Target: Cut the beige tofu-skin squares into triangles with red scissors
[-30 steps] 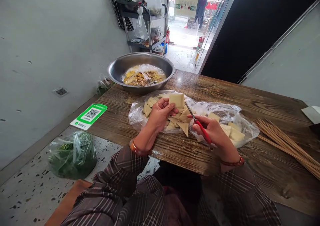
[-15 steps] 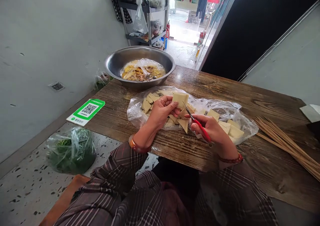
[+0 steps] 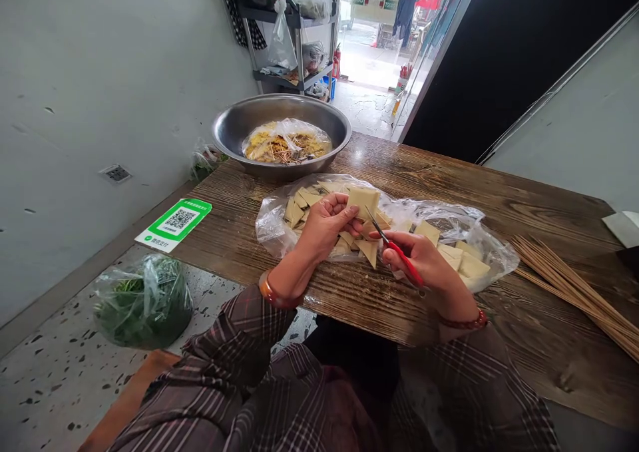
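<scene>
My left hand (image 3: pixel 329 222) pinches a pale square sheet (image 3: pixel 363 202) upright between thumb and fingers. In my right hand (image 3: pixel 424 259) is a pair of scissors with red handles (image 3: pixel 405 263); their dark blades point up and left and meet the sheet's lower right part. Beneath and behind both hands lies a clear plastic bag (image 3: pixel 272 222), spread on the wooden table (image 3: pixel 369 302). Cut pale triangles (image 3: pixel 368 252) are heaped on its left part. More pale pieces (image 3: pixel 472 265) lie on the plastic at the right.
A steel basin (image 3: pixel 229 129) with skewered food in plastic stands at the back left. Thin wooden sticks (image 3: pixel 574 285) lie at the right. A green code card (image 3: pixel 177 222) rests on the left corner. On the floor sits a bag of greens (image 3: pixel 144 302).
The whole view has shifted very slightly. My hands, the sheet and the scissors keep nearly the same positions relative to each other.
</scene>
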A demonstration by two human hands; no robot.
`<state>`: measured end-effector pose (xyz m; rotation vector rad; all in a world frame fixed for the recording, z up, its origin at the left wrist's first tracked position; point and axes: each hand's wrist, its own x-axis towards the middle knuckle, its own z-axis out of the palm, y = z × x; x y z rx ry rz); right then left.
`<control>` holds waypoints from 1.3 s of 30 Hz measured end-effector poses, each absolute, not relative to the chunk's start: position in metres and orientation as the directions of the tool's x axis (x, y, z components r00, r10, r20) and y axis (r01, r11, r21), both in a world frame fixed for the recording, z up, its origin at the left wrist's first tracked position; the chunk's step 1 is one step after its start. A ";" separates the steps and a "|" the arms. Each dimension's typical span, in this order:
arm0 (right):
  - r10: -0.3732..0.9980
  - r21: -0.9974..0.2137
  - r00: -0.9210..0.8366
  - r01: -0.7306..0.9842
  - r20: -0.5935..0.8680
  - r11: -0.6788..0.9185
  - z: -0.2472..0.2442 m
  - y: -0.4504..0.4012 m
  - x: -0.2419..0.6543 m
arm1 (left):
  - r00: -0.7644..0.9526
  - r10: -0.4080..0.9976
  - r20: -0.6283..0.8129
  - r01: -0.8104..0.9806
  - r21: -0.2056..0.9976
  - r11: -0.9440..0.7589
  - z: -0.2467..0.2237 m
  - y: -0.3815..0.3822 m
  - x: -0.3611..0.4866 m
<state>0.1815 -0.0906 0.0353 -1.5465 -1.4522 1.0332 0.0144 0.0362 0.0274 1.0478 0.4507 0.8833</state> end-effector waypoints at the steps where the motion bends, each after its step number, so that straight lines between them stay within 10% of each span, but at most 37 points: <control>1: 0.998 -0.923 0.024 0.380 -0.056 -0.061 0.035 -0.091 0.181 | 0.587 0.805 0.081 -0.412 0.886 0.211 0.027 0.036 0.015; 39: 0.997 -0.905 0.076 0.422 -0.028 -0.057 0.031 -0.087 0.178 | 0.587 0.806 0.077 -0.402 0.892 0.208 0.027 0.036 0.014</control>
